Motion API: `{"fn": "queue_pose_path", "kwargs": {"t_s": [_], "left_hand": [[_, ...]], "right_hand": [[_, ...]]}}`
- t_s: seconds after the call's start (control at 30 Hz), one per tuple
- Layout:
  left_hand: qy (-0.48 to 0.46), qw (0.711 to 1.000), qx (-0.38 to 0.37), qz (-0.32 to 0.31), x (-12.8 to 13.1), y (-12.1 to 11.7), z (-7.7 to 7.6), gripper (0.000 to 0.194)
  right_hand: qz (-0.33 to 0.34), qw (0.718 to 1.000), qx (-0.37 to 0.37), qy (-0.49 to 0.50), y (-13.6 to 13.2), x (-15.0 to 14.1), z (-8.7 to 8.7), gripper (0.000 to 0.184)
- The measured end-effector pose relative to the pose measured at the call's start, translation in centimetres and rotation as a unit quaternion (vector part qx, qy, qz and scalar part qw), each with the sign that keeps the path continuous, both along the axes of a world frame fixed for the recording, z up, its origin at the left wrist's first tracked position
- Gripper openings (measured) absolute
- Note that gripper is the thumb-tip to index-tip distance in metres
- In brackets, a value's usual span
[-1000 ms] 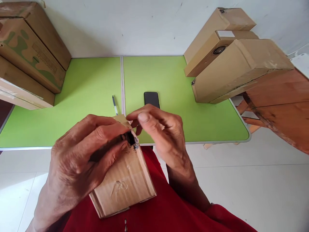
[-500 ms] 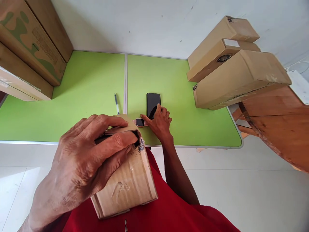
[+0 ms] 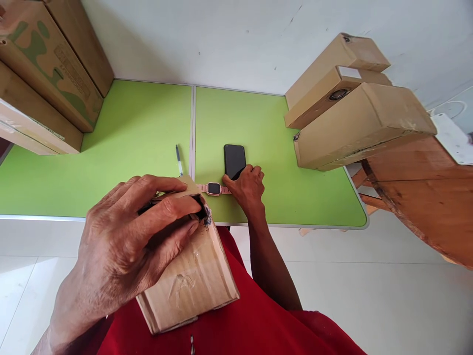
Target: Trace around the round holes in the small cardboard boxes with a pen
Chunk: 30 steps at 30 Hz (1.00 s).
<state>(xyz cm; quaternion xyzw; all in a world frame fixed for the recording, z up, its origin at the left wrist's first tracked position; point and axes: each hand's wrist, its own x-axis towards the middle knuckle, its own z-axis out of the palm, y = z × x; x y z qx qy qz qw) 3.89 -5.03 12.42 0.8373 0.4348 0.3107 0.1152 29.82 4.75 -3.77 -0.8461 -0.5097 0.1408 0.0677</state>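
Hand, right: thumb and fingers closed about near end of black rectangular smartphone, far end projecting beyond them; whether raised off lime-green worktop, cannot tell. Pink-strapped smartwatch just beside thumb. Hand, left: gripping brown cardboard box by its open end.

Cardboard box is showing matt, ribbed faces, roughened at one corner; phone is presenting a glossy screen; counter is looking smooth; red cloth garment is appearing matt
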Motion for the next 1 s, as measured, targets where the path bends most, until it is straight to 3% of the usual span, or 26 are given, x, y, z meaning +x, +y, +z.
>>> {"fn": "queue_pose_path", "kwargs": {"t_s": [0.37, 0.7, 1.0], "left_hand": [[-0.010, 0.999, -0.023, 0.024, -0.1, -0.3, 0.0, 0.018], [-0.032, 0.998, -0.043, 0.040, 0.1, 0.3, 0.3, 0.025], [-0.052, 0.996, -0.056, 0.042, 0.1, 0.0, 0.2, 0.022]], "right_hand": [[0.018, 1.000, 0.006, 0.005, 2.1, 0.0, 0.5, 0.063], [0.080, 0.996, 0.027, 0.033, 4.4, -3.3, 0.3, 0.062], [0.083, 0.995, 0.032, 0.043, 3.9, -3.6, 0.4, 0.057]]}}
